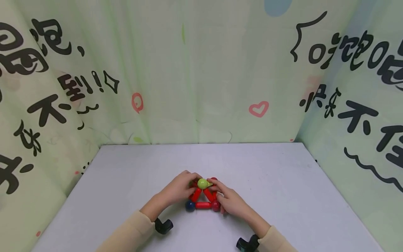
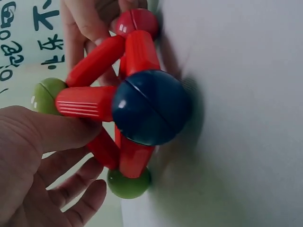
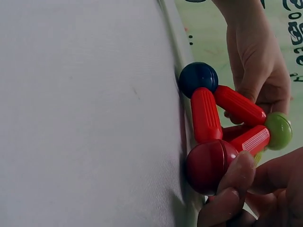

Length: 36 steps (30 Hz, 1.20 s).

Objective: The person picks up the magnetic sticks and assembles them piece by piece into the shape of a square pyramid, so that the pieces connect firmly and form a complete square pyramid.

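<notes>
A frame of magnetic rods and balls stands on the table, with a red rod [image 1: 203,205] along its front. That rod joins a dark blue ball [image 1: 190,205] to a red ball [image 1: 215,205]. Two more red rods slope up to a light green ball [image 1: 203,183] at the top, where a short yellow rod [image 1: 210,184] shows. My left hand [image 1: 180,186] holds the left side, thumb on the sloping red rod [image 2: 85,102]. My right hand [image 1: 231,200] grips the right side, fingertips at the front red ball. Another green ball [image 2: 129,183] sits low at the back.
The white table [image 1: 132,164] stretches around the frame. Printed curtains [image 1: 195,70] hang behind it and on both sides. A black wrist camera [image 1: 163,226] is on the left wrist, another black camera [image 1: 248,243] on the right.
</notes>
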Motion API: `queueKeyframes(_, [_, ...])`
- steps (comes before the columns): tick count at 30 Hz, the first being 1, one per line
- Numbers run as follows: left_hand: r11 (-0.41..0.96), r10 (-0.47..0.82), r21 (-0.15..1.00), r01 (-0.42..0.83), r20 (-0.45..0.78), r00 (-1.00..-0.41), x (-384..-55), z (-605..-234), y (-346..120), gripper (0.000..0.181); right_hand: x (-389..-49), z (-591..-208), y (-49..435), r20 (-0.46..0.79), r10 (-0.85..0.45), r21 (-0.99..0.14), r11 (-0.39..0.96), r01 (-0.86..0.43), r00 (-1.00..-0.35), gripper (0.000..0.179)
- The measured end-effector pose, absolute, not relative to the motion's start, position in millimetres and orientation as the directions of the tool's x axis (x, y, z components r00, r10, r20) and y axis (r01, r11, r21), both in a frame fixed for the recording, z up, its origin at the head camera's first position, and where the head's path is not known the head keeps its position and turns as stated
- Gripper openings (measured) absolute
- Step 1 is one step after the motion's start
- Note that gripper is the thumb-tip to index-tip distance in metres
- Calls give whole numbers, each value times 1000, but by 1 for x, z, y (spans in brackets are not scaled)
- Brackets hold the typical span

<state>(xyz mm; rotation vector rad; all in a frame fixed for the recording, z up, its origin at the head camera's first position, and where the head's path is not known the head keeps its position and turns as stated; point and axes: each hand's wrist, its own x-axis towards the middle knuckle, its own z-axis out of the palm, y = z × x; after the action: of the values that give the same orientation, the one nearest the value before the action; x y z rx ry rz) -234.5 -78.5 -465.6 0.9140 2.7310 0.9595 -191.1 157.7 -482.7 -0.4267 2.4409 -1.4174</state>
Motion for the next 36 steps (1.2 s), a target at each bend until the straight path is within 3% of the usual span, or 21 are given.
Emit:
queueKeyframes(6, [601,558,616,509,133,-819,-236,-471,-78,24,-190,-483,158,-87,-374,-870,480,-113,-923,60])
queueKeyframes(19, [580,558,656,484,113,-822,-234,-467,-81,25,-190,-482,158,-86,-391,-871,476,-121,-916,62])
queueKeyframes(36, [530,609,664,527,134,-782,-256,-473,-70,24,-198,-480,165,-90,-313,-858,507,-87,-945,58])
